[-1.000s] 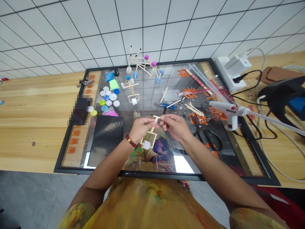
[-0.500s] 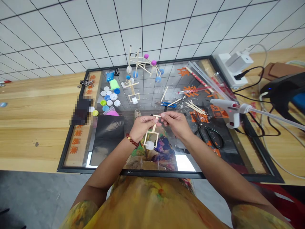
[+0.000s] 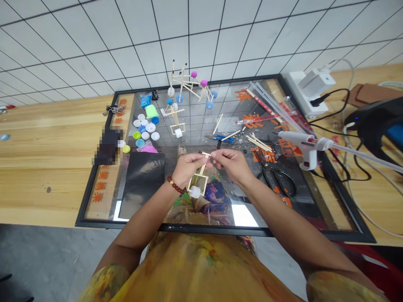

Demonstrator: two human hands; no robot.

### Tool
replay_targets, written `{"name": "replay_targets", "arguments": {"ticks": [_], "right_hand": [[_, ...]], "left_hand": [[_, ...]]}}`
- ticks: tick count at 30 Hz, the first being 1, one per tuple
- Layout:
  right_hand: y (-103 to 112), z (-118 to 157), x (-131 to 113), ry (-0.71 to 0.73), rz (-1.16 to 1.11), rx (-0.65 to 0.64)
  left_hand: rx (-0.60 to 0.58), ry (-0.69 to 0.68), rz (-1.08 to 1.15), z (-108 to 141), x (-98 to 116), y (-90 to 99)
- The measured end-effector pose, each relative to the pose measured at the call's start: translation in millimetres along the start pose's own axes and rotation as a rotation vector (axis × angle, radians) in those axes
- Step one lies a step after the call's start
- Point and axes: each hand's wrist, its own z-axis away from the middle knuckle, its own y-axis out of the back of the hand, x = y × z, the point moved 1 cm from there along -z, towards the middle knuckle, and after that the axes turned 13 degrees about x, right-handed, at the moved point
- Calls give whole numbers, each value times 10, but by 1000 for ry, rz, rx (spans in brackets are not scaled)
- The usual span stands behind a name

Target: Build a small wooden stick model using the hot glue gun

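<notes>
Both hands meet over the middle of the glass-topped board, at a small stick frame (image 3: 198, 176) with a white wheel (image 3: 194, 191) at its near end. My left hand (image 3: 188, 167) pinches the frame near its top, where a dark-tipped crossbar (image 3: 205, 154) lies across. Thumb and fingers of my right hand (image 3: 231, 162) are closed at the crossbar's right end; the fingertips partly hide what is between them. Beyond them stands a similar stick frame (image 3: 176, 119) with a white wheel, and behind it larger stick models (image 3: 192, 86) with pink and blue parts.
Coloured caps (image 3: 145, 135) and clay packets (image 3: 151, 111) lie left of a blue cutter (image 3: 223, 138). Loose sticks (image 3: 258, 142), black scissors (image 3: 278, 180) and a white glue gun (image 3: 302, 147) lie to the right. A power strip (image 3: 307, 92) with cables stands far right. A black sheet (image 3: 141, 184) lies at left.
The stick frame's wheel end has swung slightly left and tilted a little. Both hands stay at its top, in nearly the same place.
</notes>
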Motion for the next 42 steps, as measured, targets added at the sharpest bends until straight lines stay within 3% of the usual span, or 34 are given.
{"name": "replay_targets", "arguments": {"ticks": [11, 21, 27, 34, 42], "right_hand": [[16, 23, -56, -61, -180, -3], [-51, 19, -62, 27, -110, 53], [-76, 39, -122, 31, -150, -7], [-100, 25, -72, 50, -49, 86], [-139, 56, -53, -24, -133, 86]], "left_hand": [[16, 101, 150, 24, 90, 18], [4, 112, 165, 29, 115, 19], [-46, 23, 119, 17, 48, -1], [28, -70, 41, -1, -50, -23], [87, -124, 45, 13, -78, -32]]}}
